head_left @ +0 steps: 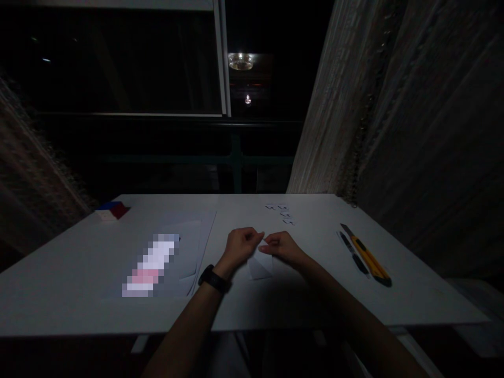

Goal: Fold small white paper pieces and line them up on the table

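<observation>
A small folded piece of white paper (260,265) is held upright-tilted above the table, its upper tip pinched between my two hands. My left hand (243,245), with a dark watch (214,279) at the wrist, closes thumb and finger on the left of that tip. From the other side my right hand (284,247) pinches the paper too, fingers curled. The fingertips nearly meet, so the top of the paper is partly hidden. Below them, the lower part of the paper shows a slanting fold line.
The white table (315,304) carries paper sheets (191,241) and a blurred-out bright object (151,268) on the left. A puzzle cube (111,211) stands far left. Small dark-marked pieces (284,214) lie beyond my hands. A pen (353,254) and yellow utility knife (370,258) lie right.
</observation>
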Demonstrator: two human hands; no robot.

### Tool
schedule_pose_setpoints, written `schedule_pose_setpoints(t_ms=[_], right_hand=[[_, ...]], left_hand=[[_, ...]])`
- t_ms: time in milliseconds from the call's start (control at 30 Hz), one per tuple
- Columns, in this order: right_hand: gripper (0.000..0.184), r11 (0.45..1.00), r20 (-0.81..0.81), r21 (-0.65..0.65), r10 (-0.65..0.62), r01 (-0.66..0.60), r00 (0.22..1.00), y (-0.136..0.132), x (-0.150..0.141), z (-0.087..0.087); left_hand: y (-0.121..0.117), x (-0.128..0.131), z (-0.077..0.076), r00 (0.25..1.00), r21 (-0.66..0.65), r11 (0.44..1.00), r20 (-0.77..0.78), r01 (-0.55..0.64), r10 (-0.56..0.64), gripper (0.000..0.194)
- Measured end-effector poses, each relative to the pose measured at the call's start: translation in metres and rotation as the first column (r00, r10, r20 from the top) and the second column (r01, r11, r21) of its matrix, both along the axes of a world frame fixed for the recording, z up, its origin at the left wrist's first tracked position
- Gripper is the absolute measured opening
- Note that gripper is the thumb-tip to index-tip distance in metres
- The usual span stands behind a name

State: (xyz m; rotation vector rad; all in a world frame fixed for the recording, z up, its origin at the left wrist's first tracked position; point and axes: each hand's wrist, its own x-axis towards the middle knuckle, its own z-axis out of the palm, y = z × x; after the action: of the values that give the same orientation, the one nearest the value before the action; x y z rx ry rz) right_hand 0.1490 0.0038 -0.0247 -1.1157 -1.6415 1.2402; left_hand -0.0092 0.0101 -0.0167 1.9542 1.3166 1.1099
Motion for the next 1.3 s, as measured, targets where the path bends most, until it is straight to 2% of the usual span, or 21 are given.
schedule_pose_setpoints(t_ms=[100, 200, 367, 533, 700, 867, 1000, 1067, 1200, 1300], right_hand=[[0.041, 0.996, 0.039, 0.084, -0.004, 0.0, 0.999, 0.0, -0.001, 0.0], [0.044, 0.991, 0.061, 0.123, -0.059, 0.051, 0.996, 0.003, -0.001, -0.003], [0.043, 0.985, 0.079, 0.088, -0.156, 0.149, 0.985, 0.005, 0.0, -0.006], [0.044, 0.991, 0.038, 0.087, -0.108, 0.105, 0.993, 0.003, -0.002, -0.004], [0.038, 0.991, -0.001, 0.054, -0.119, 0.119, 0.993, 0.002, -0.003, -0.002], [0.03, 0.987, -0.057, 0.027, -0.159, 0.161, 0.986, 0.003, -0.003, -0.001], [0.029, 0.96, -0.137, -0.037, -0.281, 0.278, 0.95, 0.004, -0.001, 0.003], [0.028, 0.952, -0.18, -0.069, -0.305, 0.297, 0.935, 0.003, 0.001, 0.005], [0.029, 0.961, -0.206, -0.079, -0.276, 0.265, 0.939, 0.002, 0.003, 0.008], [0.031, 0.949, -0.186, -0.053, -0.314, 0.31, 0.931, 0.003, 0.003, 0.007]], left_hand=[[-0.001, 0.002, 0.002, 1.0, 0.055, 0.998, -0.012, 0.029, -0.028, 0.036], [-0.001, 0.004, 0.004, 0.999, 0.094, 0.995, -0.019, 0.038, -0.037, 0.031], [-0.001, 0.005, 0.004, 0.999, 0.08, 0.997, 0.04, 0.015, -0.018, 0.027], [0.0, 0.004, 0.001, 0.997, 0.106, 0.992, -0.025, -0.069, 0.072, 0.028], [-0.001, 0.004, 0.001, 0.994, 0.12, 0.991, -0.081, -0.066, 0.076, 0.029], [0.001, 0.003, 0.0, 0.996, 0.056, 0.995, -0.043, -0.082, 0.084, 0.034], [0.003, 0.002, -0.002, 0.999, -0.012, 1.0, 0.046, 0.016, -0.015, 0.037], [0.004, 0.001, -0.004, 0.997, -0.032, 0.999, 0.061, 0.039, -0.037, 0.037], [0.006, 0.0, -0.007, 0.995, -0.101, 0.995, 0.101, -0.014, 0.024, 0.038], [0.008, 0.0, -0.007, 0.987, -0.149, 0.989, 0.156, -0.019, 0.043, 0.039]])
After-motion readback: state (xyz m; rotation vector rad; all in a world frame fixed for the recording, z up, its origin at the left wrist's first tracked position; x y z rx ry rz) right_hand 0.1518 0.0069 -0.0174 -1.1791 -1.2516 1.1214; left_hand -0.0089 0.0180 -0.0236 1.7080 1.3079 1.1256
